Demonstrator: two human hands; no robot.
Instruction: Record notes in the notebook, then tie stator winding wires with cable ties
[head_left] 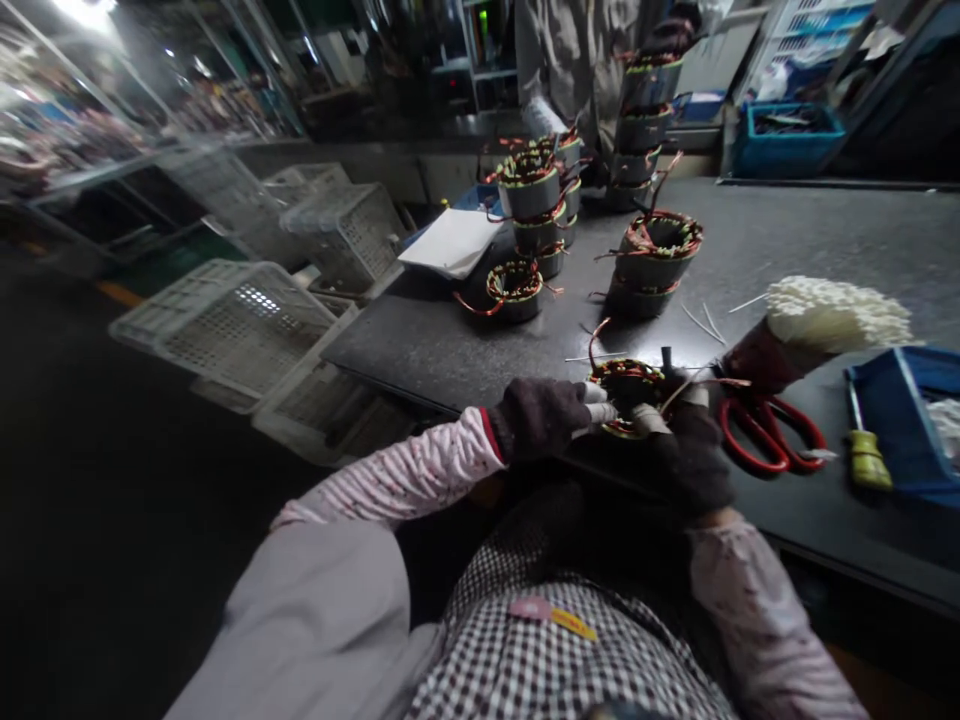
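Holding wire coil (628, 371) near table (442, 365) edge: L hand (536, 415) is gripping its left rim w/ taped fingertips (600, 412), R hand (694, 460) is gripping its right side, thumb pressing near rim.

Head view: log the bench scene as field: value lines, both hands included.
Left hand: gloved, fingertips at left side of wound ring
Right hand: gloved, fingers at the same ring's right side; exact grip unclear
Ring position: bench's near edge; whether it rests there unclear
Right of hands: red-handled scissors, yellow-handled screwdriver, blue bin
Beyond scissors: bundle of white strands
Beyond ring: stacked wound rings
Left of bench: pale plastic crates
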